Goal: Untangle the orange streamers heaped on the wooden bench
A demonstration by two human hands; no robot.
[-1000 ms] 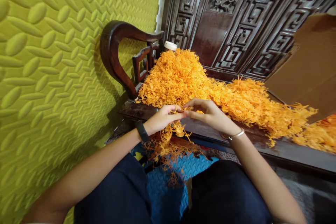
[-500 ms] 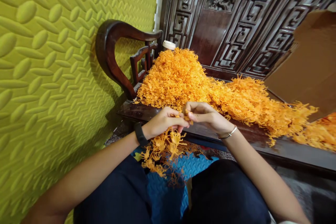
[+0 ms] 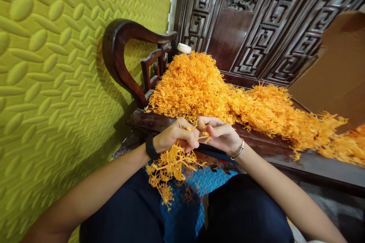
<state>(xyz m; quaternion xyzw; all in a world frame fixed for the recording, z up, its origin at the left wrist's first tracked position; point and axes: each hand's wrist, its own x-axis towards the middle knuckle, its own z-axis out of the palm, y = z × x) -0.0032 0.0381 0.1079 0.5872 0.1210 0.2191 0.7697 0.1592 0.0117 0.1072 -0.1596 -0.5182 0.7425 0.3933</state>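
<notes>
L hand (image 3: 179, 135) curls tight on spindly orange plastic-like bunch (image 3: 168, 169) hanging approx 7 o'clock; R hand (image 3: 221, 135), at its 3, pinches small orange thin-stranded piece (image 3: 205, 136). Fluffy orange heap (image 3: 194, 83) on dark glossy wooden bench (image 3: 154, 120), 12 o'clock.

The clump (image 3: 168, 165) looks plastic, the table (image 3: 273, 151) is glossy wood, the cardboard (image 3: 339, 72) matt and smooth, the bangle (image 3: 241, 149) shiny metal.
</notes>
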